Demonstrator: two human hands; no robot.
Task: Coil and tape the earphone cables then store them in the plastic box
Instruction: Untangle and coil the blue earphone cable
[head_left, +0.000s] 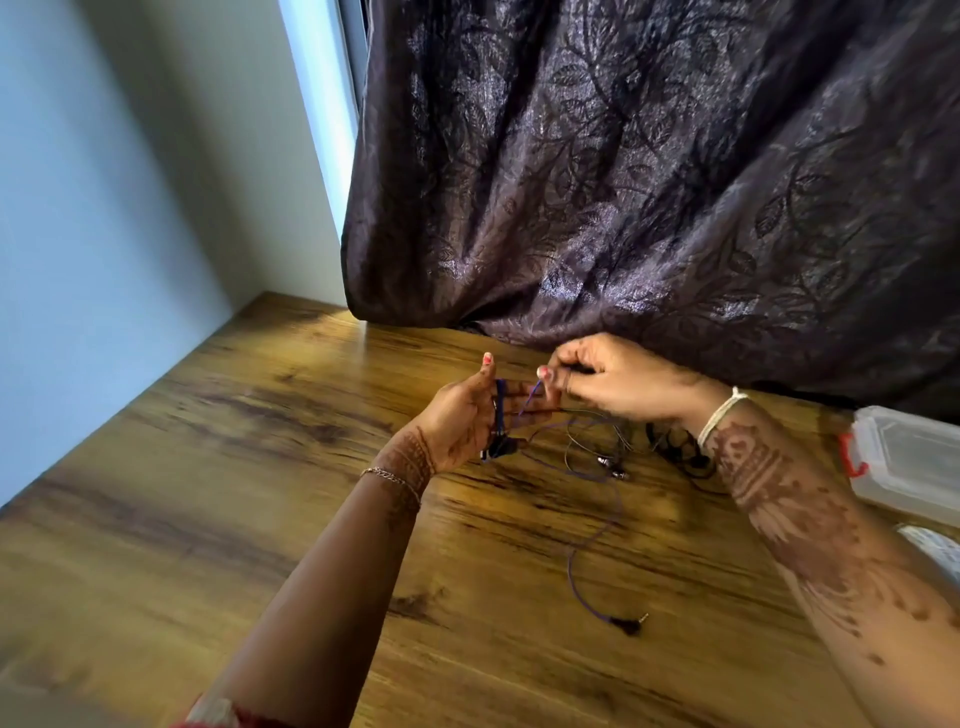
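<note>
A purple earphone cable (597, 525) trails over the wooden table (260, 467) and ends in a black jack plug (629, 622). My left hand (467, 415) is held upright with straight fingers, and loops of this cable are wound round them. My right hand (608, 382) pinches the cable just right of the left fingers. A second, dark earphone cable (675, 447) lies tangled under my right wrist. The clear plastic box (914, 462) with a red latch stands at the right edge.
A dark patterned curtain (649, 182) hangs over the table's far edge, right behind my hands. A pale wall (104, 208) bounds the table on the left. A white object (935, 551) shows partly at the right edge, below the box.
</note>
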